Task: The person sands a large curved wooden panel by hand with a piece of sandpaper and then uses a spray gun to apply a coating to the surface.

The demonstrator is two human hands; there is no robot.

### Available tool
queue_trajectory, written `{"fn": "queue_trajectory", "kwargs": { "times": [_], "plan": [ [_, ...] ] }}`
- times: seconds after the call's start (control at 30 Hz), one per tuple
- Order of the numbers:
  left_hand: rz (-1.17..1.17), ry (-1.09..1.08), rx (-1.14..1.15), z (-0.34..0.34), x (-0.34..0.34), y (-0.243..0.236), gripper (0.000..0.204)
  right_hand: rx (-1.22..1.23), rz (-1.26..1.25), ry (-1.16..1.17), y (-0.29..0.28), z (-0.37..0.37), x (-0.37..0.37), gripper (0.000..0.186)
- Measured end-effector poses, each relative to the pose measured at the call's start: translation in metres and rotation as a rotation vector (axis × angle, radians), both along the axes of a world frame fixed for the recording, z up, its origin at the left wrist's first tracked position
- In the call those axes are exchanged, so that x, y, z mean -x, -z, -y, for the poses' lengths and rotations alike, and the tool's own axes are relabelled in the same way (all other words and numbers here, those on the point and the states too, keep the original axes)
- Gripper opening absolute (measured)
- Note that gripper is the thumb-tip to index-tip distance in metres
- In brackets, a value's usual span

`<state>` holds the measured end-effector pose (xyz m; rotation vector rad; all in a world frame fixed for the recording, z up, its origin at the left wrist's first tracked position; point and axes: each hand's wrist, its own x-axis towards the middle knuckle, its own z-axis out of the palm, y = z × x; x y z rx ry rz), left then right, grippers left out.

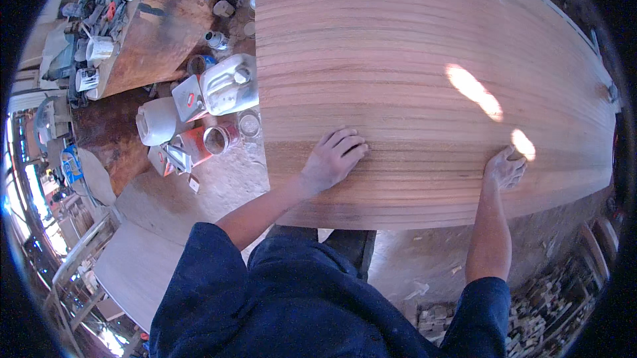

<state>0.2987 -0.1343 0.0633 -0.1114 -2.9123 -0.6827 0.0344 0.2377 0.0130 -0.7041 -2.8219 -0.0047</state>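
A wide, pale wooden panel [398,39] with horizontal grain fills the centre and right, with two bright patches of sunlight on it. My left hand [335,159] rests on the panel's nearer part, left of centre, fingers apart and slightly bent, holding nothing. Farther right, my right hand [505,167] is on the panel below the smaller sunlit patch, its fingers curled together; whatever may be under them is hidden.
At left, white jugs [156,119], cans [219,139] and silvery containers stand beside stained boards [166,19] with cluttered tubs. A pale sheet [133,272] lies lower left. Wood offcuts [438,318] are heaped on the floor [411,252] at lower right.
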Motion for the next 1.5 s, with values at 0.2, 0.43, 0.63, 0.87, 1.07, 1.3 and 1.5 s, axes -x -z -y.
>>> {"fn": "queue_trajectory", "kwargs": {
  "times": [0.2,0.43,0.63,0.87,1.07,1.3,1.5],
  "plan": [
    [0.038,-0.207,-0.114,0.058,0.008,-0.018,0.024,0.02,0.019,0.008,-0.007,-0.004,0.0,0.077],
    [-0.029,-0.258,0.053,0.112,0.032,-0.025,0.016,0.02,0.047,0.053,-0.003,-0.001,0.002,0.077],
    [-0.074,-0.151,0.03,0.113,0.04,-0.011,0.009,0.033,0.007,0.036,0.004,-0.01,0.004,0.078],
    [-0.119,-0.168,0.081,0.107,0.041,0.009,0.01,0.008,-0.001,0.024,0.002,-0.005,0.004,0.079],
    [-0.253,-0.115,0.101,0.086,0.061,0.014,0.014,0.006,-0.039,0.002,0.007,-0.007,0.006,0.08],
    [-0.183,-0.032,0.117,0.093,0.052,0.008,0.021,0.016,-0.035,0.038,0.004,-0.007,0.002,0.079],
    [-0.232,0.062,-0.093,0.028,0.124,0.012,0.022,0.018,-0.062,0.041,0.007,0.0,0.004,0.077]
  ]
}}
